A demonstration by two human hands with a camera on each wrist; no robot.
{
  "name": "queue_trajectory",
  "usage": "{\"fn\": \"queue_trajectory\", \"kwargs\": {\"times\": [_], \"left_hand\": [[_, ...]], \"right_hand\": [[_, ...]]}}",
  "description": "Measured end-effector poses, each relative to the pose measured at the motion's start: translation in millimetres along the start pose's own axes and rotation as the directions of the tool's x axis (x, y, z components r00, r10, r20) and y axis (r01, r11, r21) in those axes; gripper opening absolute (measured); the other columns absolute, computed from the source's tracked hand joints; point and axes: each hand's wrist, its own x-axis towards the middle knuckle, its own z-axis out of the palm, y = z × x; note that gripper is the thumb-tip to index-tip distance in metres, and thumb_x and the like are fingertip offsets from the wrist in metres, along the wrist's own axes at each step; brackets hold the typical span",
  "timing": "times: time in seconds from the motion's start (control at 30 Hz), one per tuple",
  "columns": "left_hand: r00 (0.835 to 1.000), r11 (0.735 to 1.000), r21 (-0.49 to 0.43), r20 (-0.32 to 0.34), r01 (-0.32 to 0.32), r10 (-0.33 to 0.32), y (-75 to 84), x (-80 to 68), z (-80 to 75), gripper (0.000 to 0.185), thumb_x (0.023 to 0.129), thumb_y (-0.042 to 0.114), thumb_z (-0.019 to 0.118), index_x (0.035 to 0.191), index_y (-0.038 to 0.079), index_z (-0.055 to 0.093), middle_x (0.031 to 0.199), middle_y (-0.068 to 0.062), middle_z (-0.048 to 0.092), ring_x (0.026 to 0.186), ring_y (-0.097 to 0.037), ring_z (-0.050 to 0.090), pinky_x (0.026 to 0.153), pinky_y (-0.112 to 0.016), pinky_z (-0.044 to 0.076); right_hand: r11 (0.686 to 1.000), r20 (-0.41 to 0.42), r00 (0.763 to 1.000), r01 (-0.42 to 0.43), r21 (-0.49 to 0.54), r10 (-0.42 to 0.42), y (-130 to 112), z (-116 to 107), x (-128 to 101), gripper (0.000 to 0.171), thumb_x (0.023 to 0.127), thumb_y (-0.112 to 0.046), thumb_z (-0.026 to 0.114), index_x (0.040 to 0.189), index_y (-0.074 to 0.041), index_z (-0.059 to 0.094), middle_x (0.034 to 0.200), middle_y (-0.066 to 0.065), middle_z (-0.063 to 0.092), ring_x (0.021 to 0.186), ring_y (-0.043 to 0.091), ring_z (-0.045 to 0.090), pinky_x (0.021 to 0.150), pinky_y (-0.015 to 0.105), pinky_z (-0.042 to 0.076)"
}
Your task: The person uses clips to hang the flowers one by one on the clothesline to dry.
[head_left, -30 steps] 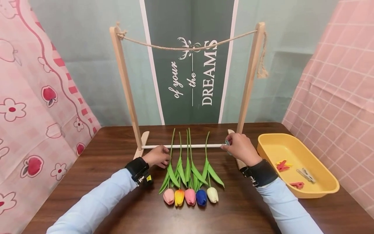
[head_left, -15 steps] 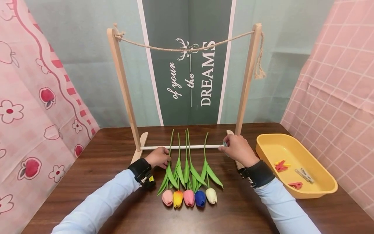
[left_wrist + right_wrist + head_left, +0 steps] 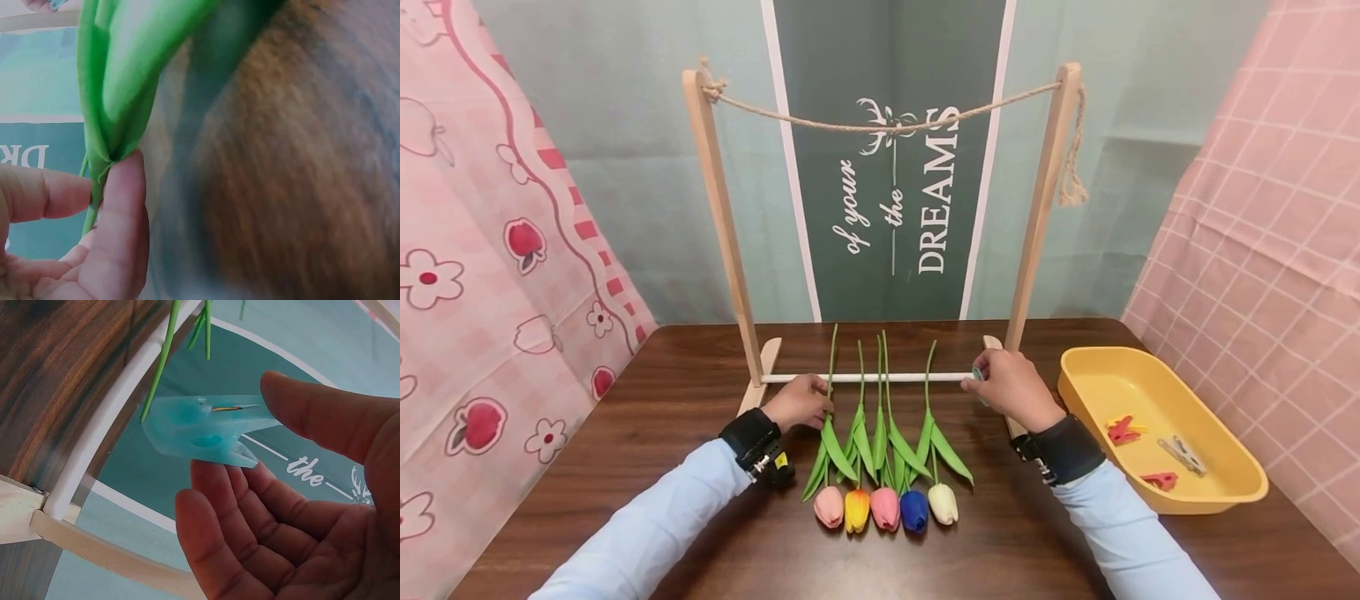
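My left hand (image 3: pixel 801 403) pinches the green stem of the leftmost tulip, a light pink tulip (image 3: pixel 829 507), between thumb and finger just where the leaves begin. In the left wrist view its leaves (image 3: pixel 128 69) rise over the fingers (image 3: pixel 122 212). My right hand (image 3: pixel 1015 387), close to the right foot of the wooden frame, holds a light blue clothespin (image 3: pixel 200 428) between thumb and fingers. A yellow-orange tulip (image 3: pixel 857 512), a pink tulip (image 3: pixel 885 510), a blue tulip (image 3: pixel 914 511) and a white tulip (image 3: pixel 943 505) lie side by side, heads toward me.
The wooden frame (image 3: pixel 718 208) stands behind the tulips, with a twine rope (image 3: pixel 835 127) sagging between its posts. A white rod (image 3: pixel 902 377) joins the posts low down. A yellow basin (image 3: pixel 1217 492) on the right contains several clothespins (image 3: pixel 1124 430).
My left hand has shifted slightly left, and the stem of the light pink tulip has moved away from the neighbouring stems with it. My right hand stays nearly in place with the clothespin.
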Motion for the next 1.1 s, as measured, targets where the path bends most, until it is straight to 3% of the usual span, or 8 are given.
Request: {"fn": "queue_trajectory", "kwargs": {"times": [0.27, 0.47, 0.63, 0.77, 0.93, 1.1], "left_hand": [[0.997, 0.996, -0.066, -0.037, -0.063, 0.061, 6.1, -12.1, -17.4, 0.037, 0.085, -0.009, 0.057, 0.119, -0.014, 0.044, 0.089, -0.024, 0.063, 0.060, -0.016, 0.060, 0.058, -0.031, 0.057], [0.989, 0.990, -0.041, -0.073, -0.134, 0.130, 19.5, -24.6, -31.4, 0.034, 0.087, -0.008, 0.056, 0.119, -0.012, 0.044, 0.091, -0.026, 0.062, 0.063, -0.017, 0.062, 0.064, -0.038, 0.058], [0.977, 0.980, -0.020, -0.081, -0.200, 0.198, 29.2, -31.9, -41.6, 0.028, 0.088, -0.007, 0.056, 0.115, -0.009, 0.047, 0.086, -0.019, 0.063, 0.066, -0.017, 0.061, 0.069, -0.044, 0.058], [0.963, 0.965, -0.016, -0.072, -0.262, 0.260, 37.2, -37.8, -47.4, 0.026, 0.089, -0.005, 0.056, 0.113, -0.009, 0.047, 0.084, -0.012, 0.063, 0.067, -0.016, 0.061, 0.067, -0.040, 0.058], [0.942, 0.944, 0.003, -0.062, -0.330, 0.330, 45.1, -46.0, -50.2, 0.024, 0.091, -0.004, 0.057, 0.113, -0.007, 0.050, 0.085, -0.011, 0.061, 0.069, -0.018, 0.061, 0.065, -0.038, 0.058], [0.927, 0.929, 0.029, -0.068, -0.368, 0.369, 51.4, -54.4, -51.9, 0.021, 0.091, -0.002, 0.059, 0.111, -0.005, 0.052, 0.089, -0.019, 0.060, 0.073, -0.020, 0.061, 0.070, -0.047, 0.057]], "right_hand": [[1.000, 0.010, 1.000, 0.008, -0.013, -0.008, -0.2, 4.0, 1.0, 0.025, 0.081, -0.018, 0.079, 0.091, 0.002, 0.067, 0.073, 0.004, 0.059, 0.063, 0.019, 0.052, 0.056, 0.034, 0.045], [1.000, 0.017, 1.000, 0.010, -0.022, -0.010, -0.5, 6.3, 1.3, 0.026, 0.081, -0.018, 0.079, 0.091, 0.003, 0.068, 0.073, 0.004, 0.060, 0.063, 0.019, 0.053, 0.056, 0.034, 0.046], [1.000, 0.015, 1.000, 0.015, -0.027, -0.014, -0.1, 7.9, 1.7, 0.026, 0.081, -0.018, 0.080, 0.090, 0.003, 0.067, 0.073, 0.004, 0.060, 0.063, 0.019, 0.053, 0.056, 0.034, 0.045], [1.000, 0.014, 1.000, 0.016, -0.024, -0.015, 0.2, 7.5, 1.3, 0.026, 0.081, -0.018, 0.080, 0.090, 0.003, 0.067, 0.073, 0.004, 0.059, 0.062, 0.019, 0.052, 0.056, 0.033, 0.045], [1.000, 0.015, 1.000, 0.010, -0.019, -0.010, -0.6, 6.0, 0.9, 0.026, 0.081, -0.018, 0.080, 0.090, 0.003, 0.067, 0.074, 0.005, 0.059, 0.064, 0.020, 0.052, 0.056, 0.033, 0.045], [1.000, 0.012, 1.000, 0.008, -0.013, -0.008, -1.9, 4.5, 1.0, 0.028, 0.081, -0.018, 0.080, 0.092, 0.004, 0.066, 0.076, 0.007, 0.061, 0.065, 0.020, 0.054, 0.058, 0.035, 0.048]]}}
